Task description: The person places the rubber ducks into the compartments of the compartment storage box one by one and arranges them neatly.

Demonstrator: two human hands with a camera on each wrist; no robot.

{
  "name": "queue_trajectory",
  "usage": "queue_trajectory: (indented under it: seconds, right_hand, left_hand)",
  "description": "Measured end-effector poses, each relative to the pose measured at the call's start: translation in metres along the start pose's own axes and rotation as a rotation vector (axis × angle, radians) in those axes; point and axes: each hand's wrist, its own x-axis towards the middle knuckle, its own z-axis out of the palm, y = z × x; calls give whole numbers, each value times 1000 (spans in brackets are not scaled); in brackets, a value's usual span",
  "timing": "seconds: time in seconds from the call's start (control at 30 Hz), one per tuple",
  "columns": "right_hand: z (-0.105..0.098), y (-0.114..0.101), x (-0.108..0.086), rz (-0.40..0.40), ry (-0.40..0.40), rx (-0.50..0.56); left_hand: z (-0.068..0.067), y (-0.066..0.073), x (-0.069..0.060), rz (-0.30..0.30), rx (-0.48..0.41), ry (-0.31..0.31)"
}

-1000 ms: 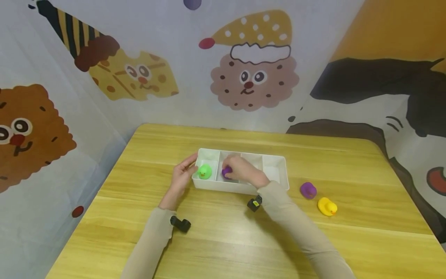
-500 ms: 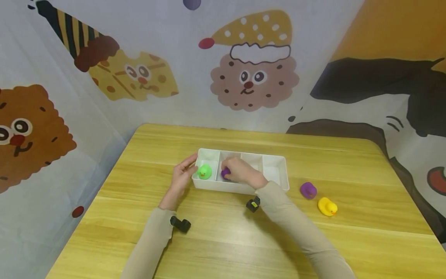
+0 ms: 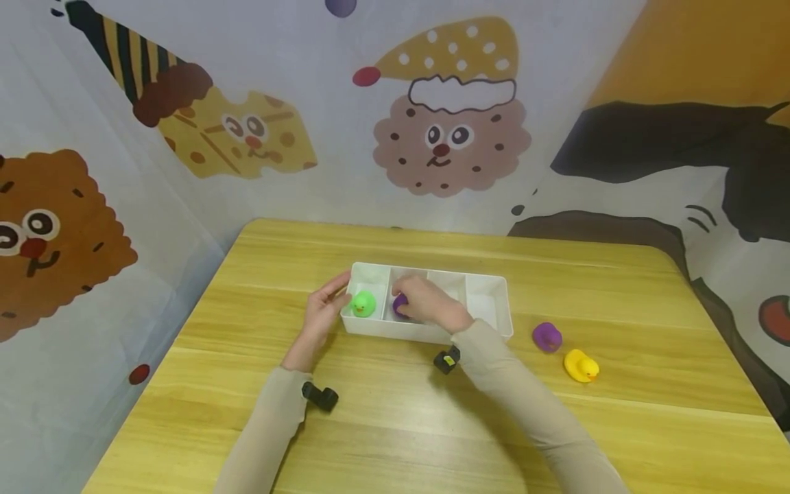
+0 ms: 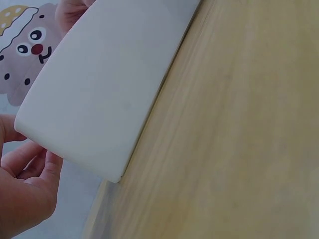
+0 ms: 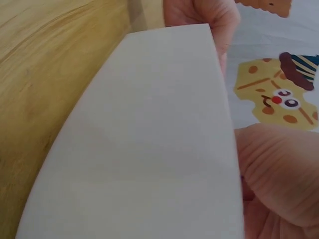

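Note:
A long white divided box (image 3: 395,331) sits on the table, its compartments in a row. At its left end my left hand (image 3: 324,309) grips the end wall, thumb over the rim and fingers against the outside in the left wrist view. A green rubber duck (image 3: 364,304) is in the leftmost compartment. My right hand (image 3: 428,298) reaches into the second compartment and holds a purple rubber duck (image 3: 400,306) between thumb and fingers; the hand covers part of it. In the right wrist view the box's front wall (image 5: 144,124) hides the fingertips.
Right of the box, another purple rubber duck (image 3: 547,337) and a yellow rubber duck (image 3: 581,366) lie on the wooden table (image 3: 382,439). Behind the table hangs a cloth (image 3: 345,199) printed with cartoon food.
My right wrist has shifted very slightly left, with the purple duck still held in the second compartment. The left hand, the box and the other ducks stay put.

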Motion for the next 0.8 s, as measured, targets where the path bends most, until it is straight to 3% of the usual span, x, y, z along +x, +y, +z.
queue_trajectory:
  seconds: [0.47,0.63,0.8]
  right_hand:
    - [-31,11,-22,54,162,189]
    - [-36,17,-34,44,264,230]
    - [-40,24,-44,44,316,266]
  left_hand:
    - [1,3,0,6,-12,-5]
    - [0,2,0,6,-7,-9]
    - [0,1,0,-2,3,-5]
